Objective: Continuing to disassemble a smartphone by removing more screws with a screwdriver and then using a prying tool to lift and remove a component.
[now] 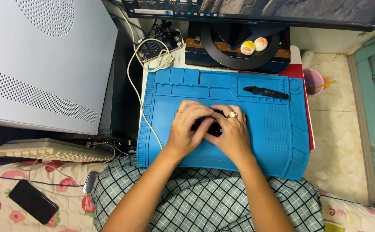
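Head view: a small black device (213, 125) is gripped between both hands at the middle of a blue mat (273, 146), which is laid across the lap and a low table edge so that a soft, ridged bed is given to small parts. The left hand (190, 127) is curled over the device's left end; the right hand (232, 131), ringed, is closed on its right end, so most of it is hidden. A black tool (266, 91) is parked in an upper tray of the mat, within reach. A phone (33, 201) is left aside on the bedding.
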